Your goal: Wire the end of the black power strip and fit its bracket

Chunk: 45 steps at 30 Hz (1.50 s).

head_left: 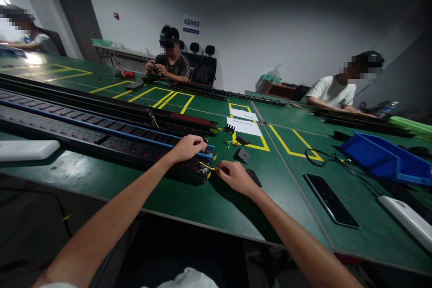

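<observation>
Long black slotted rails [135,153] with red marks and blue edge strips lie side by side on the green table. My left hand [187,147] rests over their right end, its fingers curled; what they hold, if anything, is hidden. Just beyond that end, my right hand [232,175] pinches a short yellow wire [206,165] that runs out of the nearest rail. Behind my right hand are a small black square plate [243,155] and a second dark piece [254,177]. Farther back lie short loose wires [231,144] and a small black slotted part [229,129].
At right are a smartphone [331,200], a blue bin [388,157], black cables [315,155] and a white device [407,216]. Paper sheets [243,126] lie beyond my hands. Another white object [29,149] is at left. Three people sit around the table.
</observation>
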Available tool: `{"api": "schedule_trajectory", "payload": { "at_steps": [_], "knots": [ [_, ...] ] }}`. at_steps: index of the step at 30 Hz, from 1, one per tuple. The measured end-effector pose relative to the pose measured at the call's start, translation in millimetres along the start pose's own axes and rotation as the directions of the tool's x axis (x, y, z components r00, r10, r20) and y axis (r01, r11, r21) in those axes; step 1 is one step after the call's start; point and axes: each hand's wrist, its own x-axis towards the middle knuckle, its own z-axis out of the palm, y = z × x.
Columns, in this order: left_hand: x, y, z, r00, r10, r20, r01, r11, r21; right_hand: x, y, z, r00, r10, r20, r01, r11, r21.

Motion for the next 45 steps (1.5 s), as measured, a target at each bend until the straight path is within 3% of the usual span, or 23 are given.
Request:
{"api": "schedule_trajectory", "payload": {
  "at_steps": [45],
  "knots": [
    [0.6,-2.2,0.8,1.0,0.01,-0.002,-0.01,1.0,0.014,0.3,1.8,1.5,1.0,-0.017,-0.008,0.017,1.0,-0.003]
  ]
}}
